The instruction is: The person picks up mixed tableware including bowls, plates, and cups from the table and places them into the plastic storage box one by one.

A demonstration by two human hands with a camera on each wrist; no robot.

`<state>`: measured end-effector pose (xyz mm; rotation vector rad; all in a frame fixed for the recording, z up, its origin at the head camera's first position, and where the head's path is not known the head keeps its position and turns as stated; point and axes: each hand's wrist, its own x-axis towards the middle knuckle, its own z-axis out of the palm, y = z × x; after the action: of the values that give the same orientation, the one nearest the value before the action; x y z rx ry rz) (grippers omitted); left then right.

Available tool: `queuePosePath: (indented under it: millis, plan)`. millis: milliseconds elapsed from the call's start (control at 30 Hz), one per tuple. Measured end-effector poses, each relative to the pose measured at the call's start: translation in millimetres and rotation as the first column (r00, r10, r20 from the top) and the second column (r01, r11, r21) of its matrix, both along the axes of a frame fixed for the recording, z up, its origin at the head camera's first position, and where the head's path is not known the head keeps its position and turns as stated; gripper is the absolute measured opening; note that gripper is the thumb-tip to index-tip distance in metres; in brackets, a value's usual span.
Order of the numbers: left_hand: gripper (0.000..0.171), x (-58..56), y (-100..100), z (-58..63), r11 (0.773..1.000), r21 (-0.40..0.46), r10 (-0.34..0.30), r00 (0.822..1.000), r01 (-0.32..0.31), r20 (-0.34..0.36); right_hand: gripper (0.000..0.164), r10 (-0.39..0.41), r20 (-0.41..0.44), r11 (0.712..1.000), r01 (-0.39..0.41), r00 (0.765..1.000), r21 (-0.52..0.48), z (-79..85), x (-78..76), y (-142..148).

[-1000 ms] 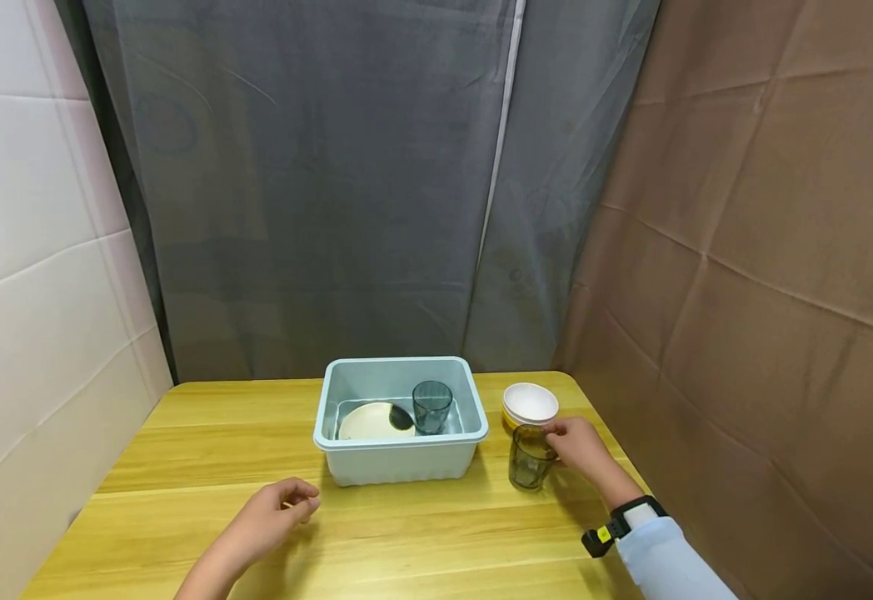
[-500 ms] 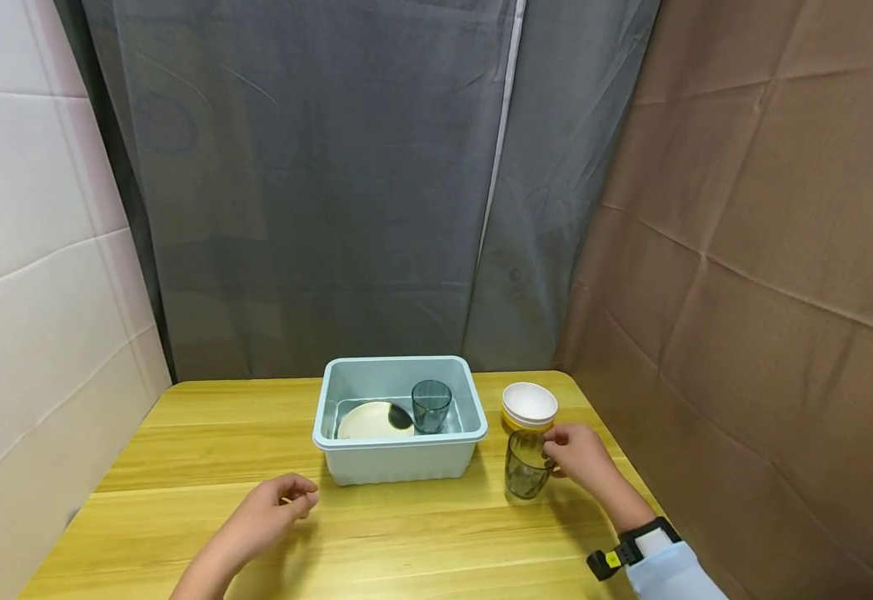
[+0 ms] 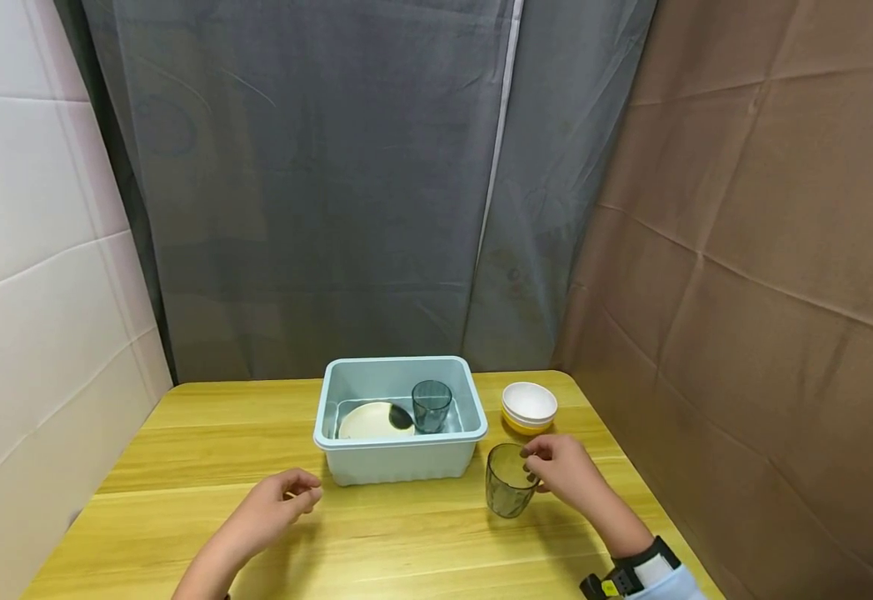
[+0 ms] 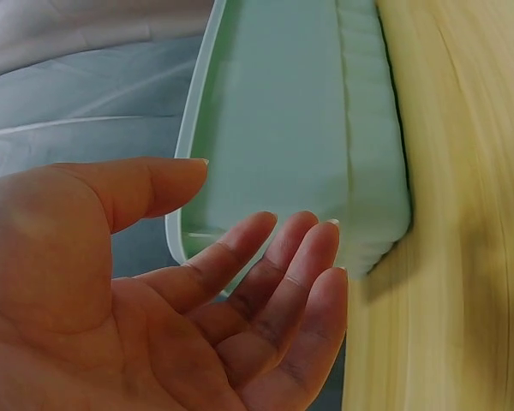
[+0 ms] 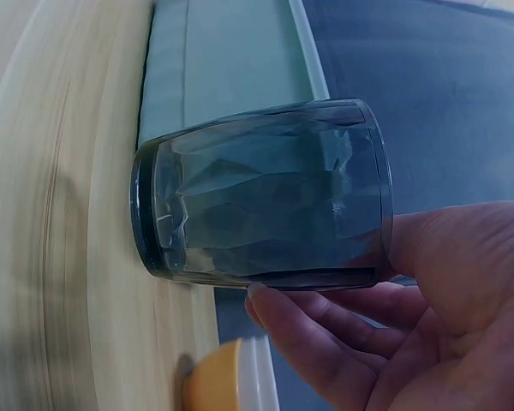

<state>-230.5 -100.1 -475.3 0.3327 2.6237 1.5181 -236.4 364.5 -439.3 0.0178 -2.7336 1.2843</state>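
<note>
My right hand (image 3: 567, 475) pinches the rim of a tinted drinking glass (image 3: 508, 483), upright to the right of the tub's front corner. In the right wrist view the faceted glass (image 5: 265, 197) has the thumb and fingers on one side of its wall. To the left, my left hand (image 3: 271, 508) hovers over the table with relaxed, slightly bent fingers and holds nothing. Its fingertips point toward the pale blue tub (image 4: 283, 103) in the left wrist view. Inside the tub (image 3: 406, 462) are a cream plate (image 3: 365, 421) with a dark patch and a second, bluish glass (image 3: 432, 408).
A white bowl (image 3: 530, 402) sits on a yellow bowl (image 3: 526, 428) at the back right of the wooden table (image 3: 376, 542). Behind the table hangs a grey curtain (image 3: 316, 208); a brown cloth (image 3: 781, 292) borders its right side.
My right hand has moved the glass left and toward the front, away from the stacked bowls, which are now less covered. The left hand has stayed nearly in place.
</note>
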Motion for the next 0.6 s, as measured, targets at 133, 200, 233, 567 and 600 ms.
queuePosePath:
  millis: [133,200,233,567,600]
  plan:
    - [0.023,0.3,2,0.7,1.0,0.006,-0.008,1.0,0.008,-0.011,0.019,0.032,0.021,0.999,-0.032,0.999,-0.006,2.5,4.6,-12]
    - [0.022,0.3,3,1.9,1.0,0.006,-0.011,1.0,0.011,-0.013,0.02,0.054,0.019,0.999,-0.054,0.998,-0.008,2.2,6.2,-18]
    - [0.022,0.3,4,2.6,1.0,0.008,-0.013,1.0,0.013,-0.013,0.02,0.065,0.017,0.998,-0.065,0.998,-0.013,1.9,7.0,-22]
    - [0.02,-0.1,12,6.0,0.999,0.011,-0.035,0.999,0.036,-0.029,0.019,0.193,-0.022,0.981,-0.194,0.981,-0.022,-0.8,6.3,-56]
    - [0.02,-0.4,12,5.9,0.999,0.011,-0.038,0.999,0.038,-0.032,0.019,0.206,-0.023,0.978,-0.206,0.978,-0.017,-0.5,5.8,-60]
